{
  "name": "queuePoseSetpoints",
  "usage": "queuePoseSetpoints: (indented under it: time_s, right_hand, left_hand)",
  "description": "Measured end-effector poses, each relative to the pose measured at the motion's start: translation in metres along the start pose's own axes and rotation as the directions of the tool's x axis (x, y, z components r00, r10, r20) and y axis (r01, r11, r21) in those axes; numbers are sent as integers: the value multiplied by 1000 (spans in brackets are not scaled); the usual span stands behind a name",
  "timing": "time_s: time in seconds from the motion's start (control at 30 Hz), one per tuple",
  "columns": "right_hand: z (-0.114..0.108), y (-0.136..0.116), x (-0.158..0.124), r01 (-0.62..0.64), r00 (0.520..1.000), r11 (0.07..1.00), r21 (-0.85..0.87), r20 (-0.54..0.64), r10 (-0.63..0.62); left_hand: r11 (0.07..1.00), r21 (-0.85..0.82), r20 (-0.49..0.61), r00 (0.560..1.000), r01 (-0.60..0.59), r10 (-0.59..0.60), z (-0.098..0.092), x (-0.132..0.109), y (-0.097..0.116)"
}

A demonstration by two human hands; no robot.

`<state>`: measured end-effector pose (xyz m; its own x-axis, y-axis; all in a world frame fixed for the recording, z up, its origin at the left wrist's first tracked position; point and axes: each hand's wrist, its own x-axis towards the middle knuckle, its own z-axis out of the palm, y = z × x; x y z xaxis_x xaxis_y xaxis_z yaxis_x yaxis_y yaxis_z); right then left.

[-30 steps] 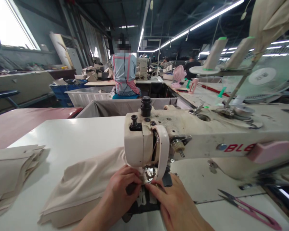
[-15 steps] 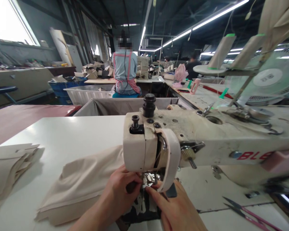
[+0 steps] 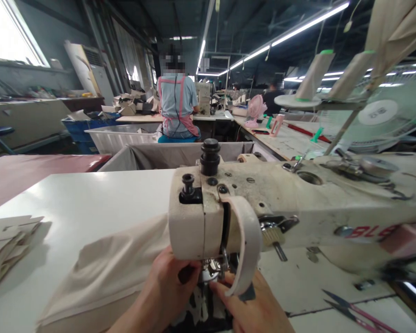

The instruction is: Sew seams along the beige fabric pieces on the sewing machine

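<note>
A white sewing machine (image 3: 190, 226) stands in front of me, with its metal presser foot (image 3: 211, 269) low at the centre. My left hand (image 3: 171, 284) is at the left of the foot, thumb and fingertips pinched together; what lies between them is too small to tell. On the right of the foot, my right hand (image 3: 249, 298) has its fingers bent in close to the metal, partly behind the white curved guard (image 3: 251, 245). Beige fabric (image 3: 114, 263) lies on the white table left of the machine head, running up behind my left hand.
Scissors (image 3: 357, 312) lie at the lower right. More beige pieces (image 3: 7, 245) are stacked at the left on the white table (image 3: 90, 194). Behind the machine are a cloth-lined bin (image 3: 152, 155), a seated person (image 3: 176, 104), thread cones (image 3: 314, 78) and a large fan (image 3: 384, 113).
The view has shifted slightly, so the machine head sits a little lower and further left. Both hands remain beside the presser foot with nearly the same hold.
</note>
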<state>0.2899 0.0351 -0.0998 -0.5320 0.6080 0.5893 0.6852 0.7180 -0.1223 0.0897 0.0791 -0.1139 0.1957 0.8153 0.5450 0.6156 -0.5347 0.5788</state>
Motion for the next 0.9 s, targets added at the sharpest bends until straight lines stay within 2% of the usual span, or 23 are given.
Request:
queuePoseSetpoints:
  time_s: [0.2, 0.47, 0.6, 0.77, 0.83, 0.9]
  right_hand:
    - [7, 0, -3, -25, 1000, 999, 24, -18, 25]
    - [13, 1, -7, -45, 999, 996, 72, -22, 46]
    - [17, -1, -4, -44, 993, 998, 45, -107, 49]
    - [37, -2, -2, -45, 964, 999, 8, -261, 46]
    - [39, -1, -3, -41, 961, 999, 2, -273, 40]
    - [34, 0, -3, -34, 972, 999, 7, -233, 34]
  left_hand:
    - [999, 29, -19, 999, -30, 30, -1, 7, 0]
    - [1000, 15, -5, 1000, -4, 4, -1, 11, -4]
    - [1000, -5, 30, 1000, 0, 0, -3, 10, -3]
    - [1000, -20, 80, 997, 11, -10, -5, 14, -2]
    - [999, -26, 111, 994, 21, -18, -10, 15, -3]
    - [998, -21, 133, 989, 62, -58, -17, 17, -2]
